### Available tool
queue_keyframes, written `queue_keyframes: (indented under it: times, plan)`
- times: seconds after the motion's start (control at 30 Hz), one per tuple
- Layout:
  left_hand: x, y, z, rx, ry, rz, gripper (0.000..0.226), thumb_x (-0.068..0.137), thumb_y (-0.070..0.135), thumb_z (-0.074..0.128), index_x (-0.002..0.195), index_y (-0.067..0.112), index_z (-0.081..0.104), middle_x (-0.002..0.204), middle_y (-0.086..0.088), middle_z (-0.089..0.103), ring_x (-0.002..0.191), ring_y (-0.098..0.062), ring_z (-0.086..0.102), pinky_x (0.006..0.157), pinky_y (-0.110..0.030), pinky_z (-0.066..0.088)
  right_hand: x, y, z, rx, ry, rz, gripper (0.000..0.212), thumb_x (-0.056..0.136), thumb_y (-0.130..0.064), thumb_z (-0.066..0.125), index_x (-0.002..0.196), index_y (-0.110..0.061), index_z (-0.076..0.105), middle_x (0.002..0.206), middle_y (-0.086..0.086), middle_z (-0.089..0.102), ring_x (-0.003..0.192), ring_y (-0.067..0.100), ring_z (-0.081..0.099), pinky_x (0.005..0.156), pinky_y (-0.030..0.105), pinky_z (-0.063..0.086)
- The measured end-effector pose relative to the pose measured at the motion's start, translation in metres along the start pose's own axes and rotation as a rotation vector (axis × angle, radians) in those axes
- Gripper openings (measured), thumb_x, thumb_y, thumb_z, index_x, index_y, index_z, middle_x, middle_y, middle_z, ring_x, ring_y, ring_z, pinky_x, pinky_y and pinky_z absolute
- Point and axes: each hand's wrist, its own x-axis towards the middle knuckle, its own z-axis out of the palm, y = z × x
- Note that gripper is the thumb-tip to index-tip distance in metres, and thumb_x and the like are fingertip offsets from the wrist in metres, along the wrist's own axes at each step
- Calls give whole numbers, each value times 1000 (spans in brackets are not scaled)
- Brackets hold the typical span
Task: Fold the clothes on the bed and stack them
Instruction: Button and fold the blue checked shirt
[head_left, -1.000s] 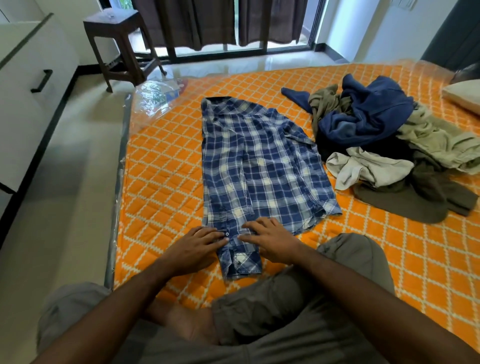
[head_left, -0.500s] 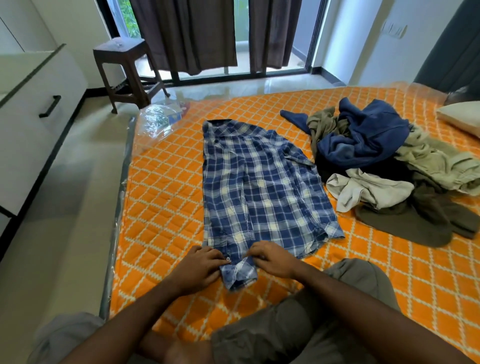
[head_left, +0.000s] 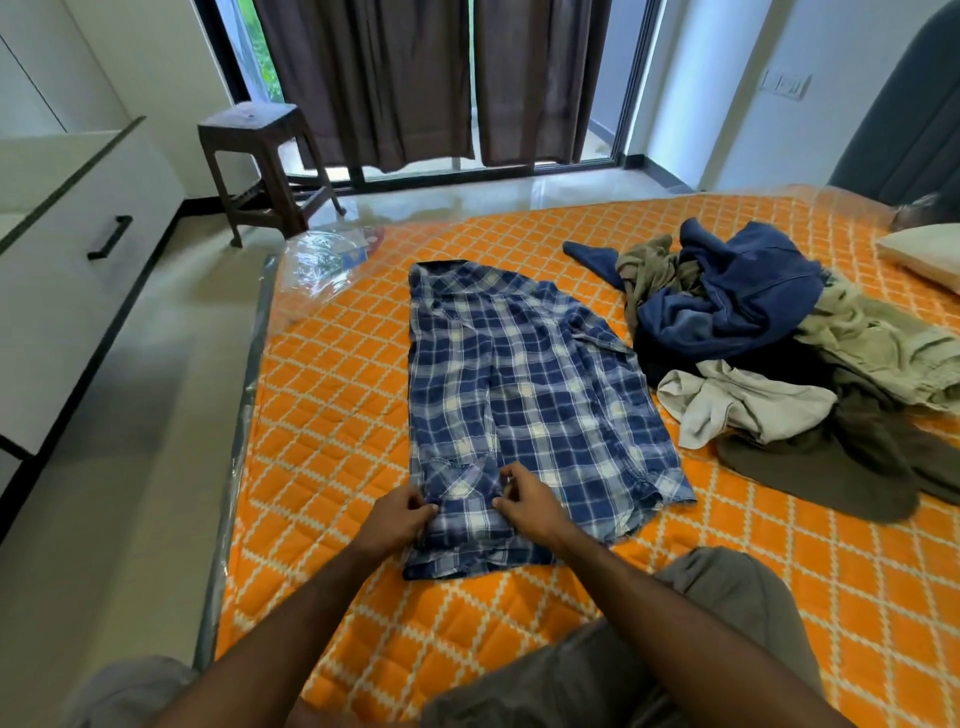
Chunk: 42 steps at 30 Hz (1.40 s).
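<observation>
A blue and white plaid shirt (head_left: 524, 384) lies lengthwise on the orange quilted bed (head_left: 332, 395), folded narrow, collar at the far end. Its near hem is turned up over itself. My left hand (head_left: 395, 522) pinches the left edge of that turned-up end. My right hand (head_left: 527, 501) pinches the right edge of it. To the right lies a loose pile of clothes (head_left: 779, 353): a navy garment on top, olive, beige and dark brown pieces under and around it.
The bed's left edge drops to a pale floor (head_left: 130, 467). A white cabinet (head_left: 67, 291) stands at the left and a brown stool (head_left: 260, 166) by the curtained window. A pillow (head_left: 924, 252) lies at the far right. My knee (head_left: 727, 597) rests on the bed.
Both hands went from lying flat on the shirt's near end to pinching it, and the near hem has been lifted and folded up over the shirt. The camera tilted up.
</observation>
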Motion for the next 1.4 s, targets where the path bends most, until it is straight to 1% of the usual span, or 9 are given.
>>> queue_keyframes:
  times: [0.23, 0.37, 0.53, 0.7, 0.8, 0.87, 0.93, 1.13, 1.4]
  plan:
    - [-7, -9, -6, -75, 84, 5, 22, 101, 32, 58, 111, 13, 53, 96, -9, 65, 75, -19, 65, 61, -33, 52, -1, 1, 4, -87, -20, -36, 47, 95, -18, 66, 135, -16, 40, 111, 6, 60, 96, 20, 64, 85, 44, 59]
    - [0, -13, 1, 542, 445, 455, 44, 97, 36, 57, 136, 17, 48, 132, -3, 53, 116, -22, 55, 88, -39, 48, -7, -1, 17, -546, 274, -281, 66, 98, -38, 57, 153, -19, 27, 149, 2, 35, 133, 20, 40, 111, 41, 40]
    - [8, -33, 28, 974, 158, 546, 69, 105, 57, 17, 157, 13, 26, 165, -8, 20, 153, -22, 13, 114, -52, 16, -1, 15, 29, -911, 20, -456, 79, 104, -61, 23, 160, -16, -10, 166, 3, -23, 152, 23, -23, 121, 46, -15]
    - [14, -47, 29, 913, -9, 437, 76, 100, 67, 0, 160, 21, 1, 166, -1, -7, 154, -20, -2, 117, -51, -3, 1, 35, 35, -891, -89, -304, 96, 84, -81, -5, 157, -20, -22, 161, -1, -35, 148, 21, -33, 120, 53, -20]
    - [17, -34, 24, 914, -64, 389, 82, 92, 72, -8, 159, 25, -5, 163, 3, -17, 153, -17, -11, 121, -53, -6, 5, 30, 30, -805, -161, -280, 96, 85, -82, 3, 158, -23, -19, 162, -4, -31, 149, 18, -30, 118, 51, -21]
    - [23, -19, 17, 927, 6, 417, 76, 97, 68, 10, 157, 22, 22, 165, 0, 17, 151, -20, 19, 118, -54, 14, 11, 23, 16, -619, -214, -254, 92, 92, -78, 21, 161, -25, -6, 168, -5, -16, 154, 16, -14, 123, 49, -10]
    - [35, 1, 11, 922, 114, 489, 59, 96, 61, 19, 130, 23, 50, 130, -1, 53, 121, -23, 52, 101, -48, 32, 16, 20, -8, -391, -141, -238, 78, 99, -61, 45, 160, -22, 18, 167, 0, 14, 152, 21, 16, 124, 45, 16]
    - [93, 85, 25, 857, 47, 494, 30, 103, 44, 36, 122, 25, 48, 120, 3, 49, 111, -19, 51, 96, -43, 32, 19, 51, -89, -440, 377, 92, 47, 96, -33, 60, 138, -17, 45, 141, 6, 42, 127, 29, 42, 104, 46, 42]
    - [195, 200, 87, 894, -83, 543, 37, 98, 40, 50, 129, 21, 48, 129, -5, 52, 111, -26, 56, 97, -49, 45, 18, 91, -126, -318, 426, 270, 53, 91, -44, 65, 137, -24, 49, 133, 4, 59, 120, 28, 57, 98, 47, 50]
